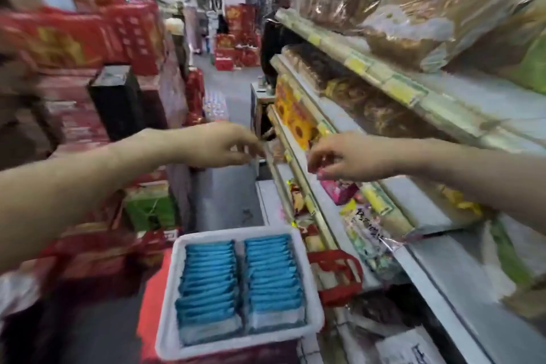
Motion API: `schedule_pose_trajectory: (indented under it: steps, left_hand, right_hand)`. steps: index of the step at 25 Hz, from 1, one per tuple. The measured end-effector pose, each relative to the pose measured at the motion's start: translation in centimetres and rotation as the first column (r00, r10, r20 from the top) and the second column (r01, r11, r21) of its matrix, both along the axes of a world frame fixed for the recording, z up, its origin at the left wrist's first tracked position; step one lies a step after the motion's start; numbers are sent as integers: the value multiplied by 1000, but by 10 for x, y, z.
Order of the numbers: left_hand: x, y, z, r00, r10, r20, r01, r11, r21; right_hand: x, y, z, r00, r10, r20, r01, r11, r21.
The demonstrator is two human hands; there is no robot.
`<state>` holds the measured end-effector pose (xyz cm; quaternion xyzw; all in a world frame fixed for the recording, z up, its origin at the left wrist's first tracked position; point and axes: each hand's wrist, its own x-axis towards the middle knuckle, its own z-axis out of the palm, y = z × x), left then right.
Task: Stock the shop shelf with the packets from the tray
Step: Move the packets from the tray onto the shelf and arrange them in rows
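Both hands are up at the shelf, well apart from the tray. Your left hand hangs with fingers curled down and tips bunched; blur hides whether it pinches anything. Your right hand curls its fingers at the shelf lip over something pinkish, and I cannot tell if it grips it. The blue packets stand on edge in two rows in the tray, low in front of you beside the shelf foot.

Risks: the shelf lip is crowded. The pink packet sits right at the edge under your right hand, so a careless push likely knocks it or its neighbours off. The tray rests on something red, support unclear, so an arm swinging down could tip it.

Around you: the red basket is just beside the tray's right rim, in the way of a straight lift to the shelf. Orange boxes fill the row ahead, and stacked red boxes and a black box narrow the aisle on the left.
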<state>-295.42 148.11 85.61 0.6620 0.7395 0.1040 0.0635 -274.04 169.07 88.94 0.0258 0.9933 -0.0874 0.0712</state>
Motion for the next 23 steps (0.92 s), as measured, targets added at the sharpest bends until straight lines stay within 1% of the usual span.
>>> schedule_pose_trajectory:
  steps: [1,3,5,7,9,11,13,15,19,22,23]
  left_hand:
    - [-3,-27,-35,1000,23,18,-21,997,-73]
    - [2,-74,-103,997,59,56,-46,978,-202]
    - [17,-110,-162,989,92,120,-50,947,-316]
    - [38,-131,-207,979,87,186,-5,917,-399]
    - [59,-140,-238,972,66,227,41,899,-436]
    - [70,-144,-257,971,60,231,47,901,-432]
    - [74,-146,-265,974,89,210,11,902,-431]
    - [74,-145,-266,978,81,194,9,905,-424]
    - [77,-148,-265,974,12,225,84,907,-414]
    - [79,-151,-268,990,-37,137,79,944,-319]
    - [78,-154,-269,991,-38,128,77,946,-314]
  right_hand:
    - [-11,-15,-31,990,60,128,-58,998,-24]
    - [-20,-38,-102,940,173,295,-165,985,-54]
    - [-15,-55,-170,876,237,419,-227,971,-74]
    - [0,-64,-221,836,252,487,-215,968,-133]
    - [18,-68,-253,846,233,479,-160,969,-187]
    - [33,-70,-271,901,186,392,-120,975,-187]
    - [42,-72,-283,942,168,289,-126,979,-158]
    - [48,-75,-290,950,195,245,-165,977,-136]
    - [52,-76,-286,937,227,266,-182,966,-183]
    - [49,-82,-281,903,284,324,-212,948,-238]
    - [48,-84,-282,891,286,353,-210,948,-239]
